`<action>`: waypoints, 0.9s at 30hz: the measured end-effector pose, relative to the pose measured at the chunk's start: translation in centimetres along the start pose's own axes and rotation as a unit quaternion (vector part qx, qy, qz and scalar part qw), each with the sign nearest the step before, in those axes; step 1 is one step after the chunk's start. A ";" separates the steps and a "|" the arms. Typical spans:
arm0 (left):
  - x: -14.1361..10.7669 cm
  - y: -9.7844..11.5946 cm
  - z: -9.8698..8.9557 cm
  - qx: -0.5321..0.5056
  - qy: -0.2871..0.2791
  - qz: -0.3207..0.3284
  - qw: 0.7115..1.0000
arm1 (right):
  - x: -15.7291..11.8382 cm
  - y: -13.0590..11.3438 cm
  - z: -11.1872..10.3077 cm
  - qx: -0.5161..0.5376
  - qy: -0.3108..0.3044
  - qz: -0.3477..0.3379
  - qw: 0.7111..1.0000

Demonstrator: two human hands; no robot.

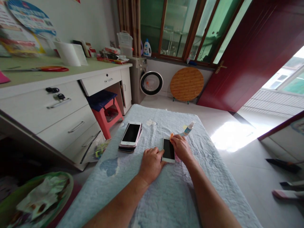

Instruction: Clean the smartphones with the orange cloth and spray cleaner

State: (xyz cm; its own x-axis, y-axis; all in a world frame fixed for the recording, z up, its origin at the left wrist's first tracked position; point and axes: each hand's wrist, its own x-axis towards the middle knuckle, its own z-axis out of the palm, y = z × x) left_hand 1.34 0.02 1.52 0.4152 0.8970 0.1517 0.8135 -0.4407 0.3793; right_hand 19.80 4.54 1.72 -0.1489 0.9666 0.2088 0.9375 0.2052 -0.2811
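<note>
A white-framed smartphone (pixel 168 150) with a dark screen lies face up on the pale blue quilted cover (pixel 152 196). My left hand (pixel 150 164) is closed at its lower left side, thumb against the phone's edge and the other fingers curled. My right hand (pixel 182 148) pinches a small orange cloth (pixel 171 136) at the phone's upper right corner. Something pink (pixel 177 157) shows beside the phone's right edge, partly hidden under my right hand. Just beyond that hand is a small spray bottle (pixel 188 129), leaning in view. Stacked phones (pixel 131 134) lie to the left.
Left of the covered surface stand a white desk (pixel 64 109) with drawers and a red stool (pixel 110 117). A green waste bin (pixel 68 190) is at lower left. Farther back are a washing machine with its door (pixel 151 83) open, a round wooden tabletop (pixel 187 84) and a red door (pixel 237 53).
</note>
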 end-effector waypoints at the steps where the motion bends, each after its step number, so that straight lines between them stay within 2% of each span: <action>1: 0.0 0.0 0.0 0.000 -0.001 0.000 1.000 | 0.1 -0.1 0.1 -0.008 -0.002 -0.004 1.000; 12: 0.1 0.1 -0.3 0.007 -0.013 0.001 1.000 | 1.0 -1.9 1.7 -0.025 -0.037 -0.058 0.997; 22: 0.0 0.0 0.0 -0.007 0.003 -0.007 1.000 | 0.5 -1.1 0.5 -0.025 0.001 -0.001 1.000; 27: 0.0 0.1 -0.1 -0.015 -0.011 -0.018 1.000 | 0.0 -0.6 -0.2 -0.045 0.017 0.045 0.998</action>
State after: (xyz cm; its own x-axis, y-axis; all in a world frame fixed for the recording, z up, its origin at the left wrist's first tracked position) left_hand 1.35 -0.03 1.69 0.3943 0.9114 0.1177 0.8161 -0.4062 0.4111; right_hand 19.32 4.43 2.03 -0.0526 0.9743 0.2191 0.9713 0.1009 -0.2154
